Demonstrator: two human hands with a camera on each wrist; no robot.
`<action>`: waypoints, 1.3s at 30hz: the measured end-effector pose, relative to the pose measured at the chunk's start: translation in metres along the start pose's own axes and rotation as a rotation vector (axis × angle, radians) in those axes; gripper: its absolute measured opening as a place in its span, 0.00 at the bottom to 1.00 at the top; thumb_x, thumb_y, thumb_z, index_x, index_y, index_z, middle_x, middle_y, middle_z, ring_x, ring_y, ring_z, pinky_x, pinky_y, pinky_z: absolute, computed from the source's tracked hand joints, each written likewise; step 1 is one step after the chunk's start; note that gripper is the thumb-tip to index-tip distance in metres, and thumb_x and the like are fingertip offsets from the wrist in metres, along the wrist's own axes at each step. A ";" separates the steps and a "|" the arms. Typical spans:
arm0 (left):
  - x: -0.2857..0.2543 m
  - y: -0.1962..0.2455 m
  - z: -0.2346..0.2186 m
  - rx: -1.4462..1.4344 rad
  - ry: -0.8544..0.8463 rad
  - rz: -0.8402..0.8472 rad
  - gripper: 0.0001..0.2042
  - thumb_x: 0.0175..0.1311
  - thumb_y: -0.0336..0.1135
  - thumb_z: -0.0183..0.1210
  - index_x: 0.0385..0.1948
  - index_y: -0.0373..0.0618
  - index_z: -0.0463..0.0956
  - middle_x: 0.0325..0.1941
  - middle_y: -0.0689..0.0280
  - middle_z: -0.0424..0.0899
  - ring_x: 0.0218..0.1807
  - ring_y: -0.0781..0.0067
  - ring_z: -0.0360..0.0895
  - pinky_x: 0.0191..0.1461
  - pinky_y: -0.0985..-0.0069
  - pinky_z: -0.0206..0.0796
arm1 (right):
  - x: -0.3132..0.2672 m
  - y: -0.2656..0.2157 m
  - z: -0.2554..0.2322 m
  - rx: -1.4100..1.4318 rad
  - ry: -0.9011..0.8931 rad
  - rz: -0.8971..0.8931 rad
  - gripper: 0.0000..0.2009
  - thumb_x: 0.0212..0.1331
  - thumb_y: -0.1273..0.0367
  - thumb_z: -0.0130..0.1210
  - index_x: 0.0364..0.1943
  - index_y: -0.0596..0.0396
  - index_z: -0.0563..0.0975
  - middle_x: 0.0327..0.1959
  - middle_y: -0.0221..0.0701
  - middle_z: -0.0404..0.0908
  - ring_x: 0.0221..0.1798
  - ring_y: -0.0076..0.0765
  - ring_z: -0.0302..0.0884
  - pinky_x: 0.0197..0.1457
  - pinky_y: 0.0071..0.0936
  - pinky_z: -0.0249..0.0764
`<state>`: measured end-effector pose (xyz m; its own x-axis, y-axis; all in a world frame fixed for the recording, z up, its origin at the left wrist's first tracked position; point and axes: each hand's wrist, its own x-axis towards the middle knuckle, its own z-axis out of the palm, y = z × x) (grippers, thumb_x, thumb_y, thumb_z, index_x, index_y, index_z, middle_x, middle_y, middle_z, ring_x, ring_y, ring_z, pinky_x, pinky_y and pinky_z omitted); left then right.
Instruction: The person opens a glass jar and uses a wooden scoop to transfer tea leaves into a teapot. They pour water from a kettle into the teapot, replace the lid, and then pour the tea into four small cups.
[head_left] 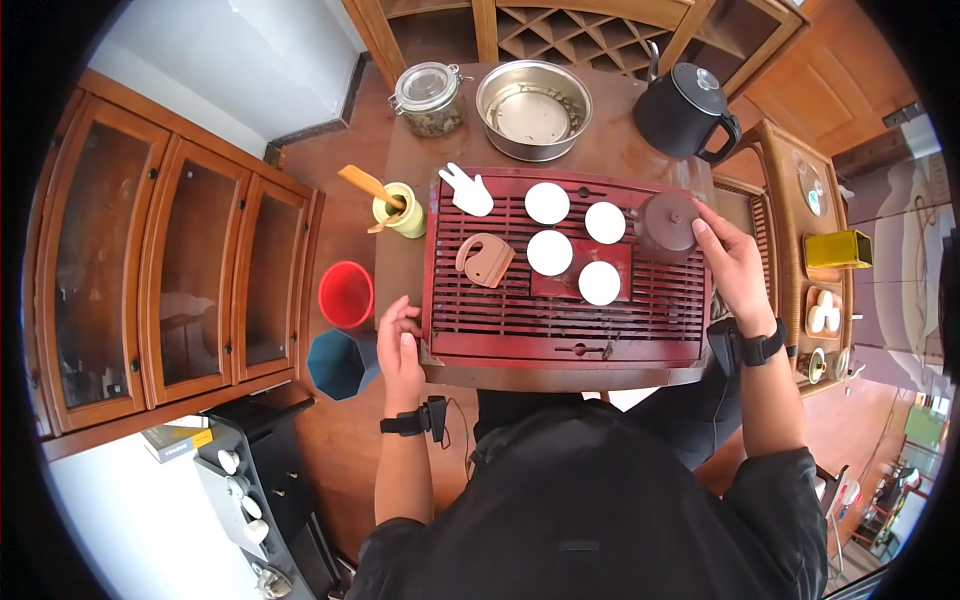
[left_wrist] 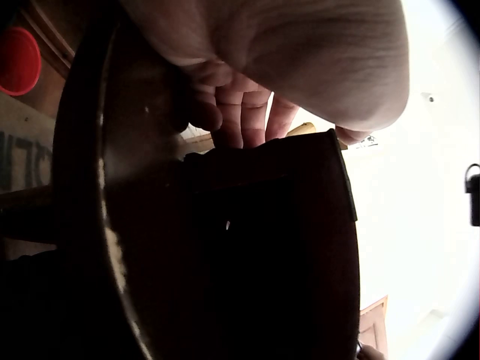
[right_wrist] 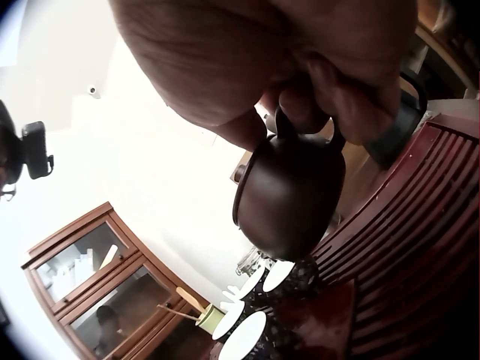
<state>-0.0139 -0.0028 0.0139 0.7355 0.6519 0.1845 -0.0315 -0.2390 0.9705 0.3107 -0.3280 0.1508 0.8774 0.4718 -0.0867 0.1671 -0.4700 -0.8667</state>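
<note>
A dark table [head_left: 400,190] carries a red slatted tea tray [head_left: 565,325], which takes up most of its near half; beyond the tray stand a steel bowl [head_left: 533,108], a black kettle [head_left: 683,110] and a glass jar [head_left: 428,98], with a yellow-green tool holder [head_left: 403,210] just off the tray's left edge; a red bucket [head_left: 346,294] sits beside the table on the left. On the tray's right end is a small brown teapot [head_left: 668,222] — the right hand [head_left: 735,262] grips it, fingers curled about its handle, and in the right wrist view the teapot [right_wrist: 289,196] hangs tilted above the slats. The left hand [head_left: 400,345] rests against the tray's near left corner, fingers [left_wrist: 241,116] bent over its rim, holding the edge. Four white cups [head_left: 550,252] cluster near the tray's middle, close to the teapot; left of them lie a brown clay piece [head_left: 485,260] and a white rabbit figure [head_left: 468,190].
</note>
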 end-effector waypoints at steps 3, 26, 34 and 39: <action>0.000 0.001 0.001 -0.002 0.011 -0.013 0.23 0.76 0.39 0.48 0.66 0.34 0.68 0.52 0.62 0.76 0.39 0.78 0.70 0.47 0.79 0.66 | 0.001 -0.007 0.001 -0.051 -0.004 -0.004 0.20 0.72 0.63 0.57 0.63 0.58 0.78 0.57 0.42 0.85 0.61 0.31 0.79 0.65 0.27 0.71; 0.000 0.003 0.001 -0.023 0.031 -0.009 0.24 0.76 0.42 0.50 0.67 0.35 0.67 0.51 0.62 0.77 0.39 0.77 0.71 0.47 0.77 0.66 | 0.010 -0.052 0.003 -0.352 -0.122 -0.089 0.21 0.71 0.61 0.57 0.61 0.61 0.78 0.50 0.49 0.86 0.51 0.38 0.85 0.57 0.30 0.77; -0.001 0.001 0.000 -0.012 0.019 0.002 0.24 0.76 0.41 0.50 0.67 0.35 0.67 0.51 0.62 0.77 0.38 0.77 0.71 0.47 0.77 0.66 | 0.012 -0.048 0.000 -0.380 -0.124 -0.089 0.22 0.71 0.60 0.57 0.61 0.61 0.78 0.54 0.51 0.84 0.55 0.44 0.85 0.60 0.32 0.76; -0.001 0.000 0.000 -0.014 0.018 -0.001 0.24 0.76 0.41 0.49 0.67 0.35 0.67 0.50 0.62 0.77 0.39 0.77 0.70 0.47 0.77 0.66 | 0.013 -0.046 -0.001 -0.372 -0.114 -0.112 0.22 0.70 0.60 0.58 0.60 0.61 0.78 0.53 0.52 0.84 0.53 0.45 0.85 0.59 0.32 0.76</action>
<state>-0.0143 -0.0033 0.0134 0.7231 0.6653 0.1861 -0.0402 -0.2284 0.9727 0.3144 -0.3011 0.1899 0.7924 0.6055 -0.0737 0.4287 -0.6387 -0.6390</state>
